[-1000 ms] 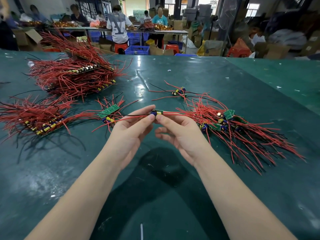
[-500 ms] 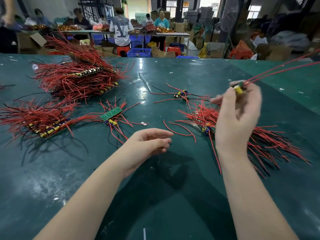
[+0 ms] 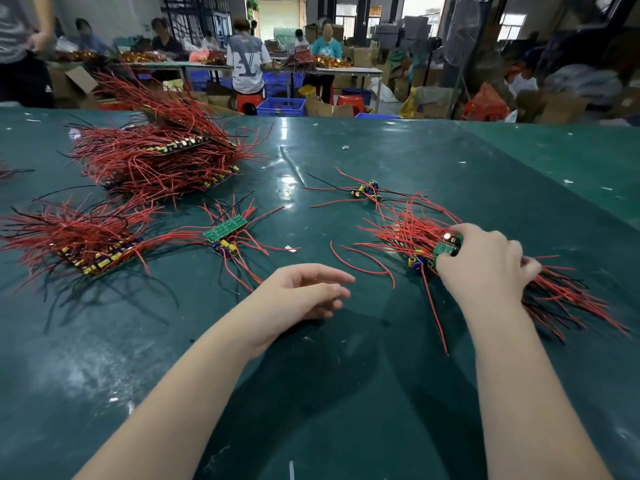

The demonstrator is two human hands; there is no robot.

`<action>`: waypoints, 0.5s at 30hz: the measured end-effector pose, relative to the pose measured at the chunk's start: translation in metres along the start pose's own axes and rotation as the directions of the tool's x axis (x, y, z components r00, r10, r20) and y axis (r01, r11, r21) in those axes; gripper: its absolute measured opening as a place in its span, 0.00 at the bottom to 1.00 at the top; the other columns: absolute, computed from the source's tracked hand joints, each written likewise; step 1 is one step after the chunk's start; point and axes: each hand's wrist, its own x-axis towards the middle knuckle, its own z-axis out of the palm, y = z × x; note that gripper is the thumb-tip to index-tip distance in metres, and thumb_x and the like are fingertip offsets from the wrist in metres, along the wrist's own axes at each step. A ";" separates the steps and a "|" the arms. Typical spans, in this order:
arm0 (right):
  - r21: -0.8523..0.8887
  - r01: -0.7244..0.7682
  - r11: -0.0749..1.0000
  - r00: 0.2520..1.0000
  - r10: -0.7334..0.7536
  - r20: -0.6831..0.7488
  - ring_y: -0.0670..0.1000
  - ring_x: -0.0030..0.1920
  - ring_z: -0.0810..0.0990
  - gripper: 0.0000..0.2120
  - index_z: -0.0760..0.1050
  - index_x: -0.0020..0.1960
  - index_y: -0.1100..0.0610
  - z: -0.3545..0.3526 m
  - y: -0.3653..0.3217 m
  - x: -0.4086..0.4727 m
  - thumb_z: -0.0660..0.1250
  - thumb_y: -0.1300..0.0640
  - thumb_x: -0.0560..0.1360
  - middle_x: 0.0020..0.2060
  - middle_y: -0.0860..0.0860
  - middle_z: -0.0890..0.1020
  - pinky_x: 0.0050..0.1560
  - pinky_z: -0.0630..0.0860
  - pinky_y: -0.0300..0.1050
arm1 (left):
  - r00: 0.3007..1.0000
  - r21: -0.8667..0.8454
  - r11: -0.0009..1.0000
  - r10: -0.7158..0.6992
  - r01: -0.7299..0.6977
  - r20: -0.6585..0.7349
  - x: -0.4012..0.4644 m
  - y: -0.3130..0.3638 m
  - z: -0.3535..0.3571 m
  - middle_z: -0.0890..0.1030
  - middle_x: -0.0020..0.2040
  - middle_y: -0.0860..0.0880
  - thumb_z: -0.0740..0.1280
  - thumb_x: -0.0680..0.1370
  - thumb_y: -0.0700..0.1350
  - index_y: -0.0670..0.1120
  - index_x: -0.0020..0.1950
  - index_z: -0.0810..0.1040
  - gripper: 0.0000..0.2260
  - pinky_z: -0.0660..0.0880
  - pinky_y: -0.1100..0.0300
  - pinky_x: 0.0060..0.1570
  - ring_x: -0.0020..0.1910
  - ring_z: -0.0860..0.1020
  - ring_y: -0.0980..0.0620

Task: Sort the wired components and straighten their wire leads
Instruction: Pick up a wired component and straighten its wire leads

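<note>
- At the left, sorted bundles [image 3: 90, 244] of boards are laid with red leads combed outward; a larger stack [image 3: 162, 157] is piled farther back, presumably as finished work.
- Near centre, a small green board [image 3: 225, 230] is set apart on the tabletop [image 3: 311, 393].
- The left hand [image 3: 304, 292] is held empty just above the tabletop, fingers loosely curled, seemingly readied to receive a piece.
- At the right, the tangled unsorted pile [image 3: 408, 233] is reached into by the right hand [image 3: 485, 268]; a green component [image 3: 446, 247] appears gripped at its fingertips, likely the next piece.
</note>
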 end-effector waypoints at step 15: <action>0.327 0.092 0.941 0.981 -0.143 0.133 0.51 0.46 0.78 0.10 0.80 0.52 0.48 0.019 -0.011 -0.002 0.64 0.54 0.74 0.41 0.45 0.81 0.45 0.69 0.42 | 0.780 0.024 0.944 0.286 -0.329 -0.557 0.004 0.011 -0.026 0.81 0.36 0.49 0.63 0.79 0.36 0.46 0.44 0.83 0.10 0.75 0.64 0.34 0.32 0.78 0.56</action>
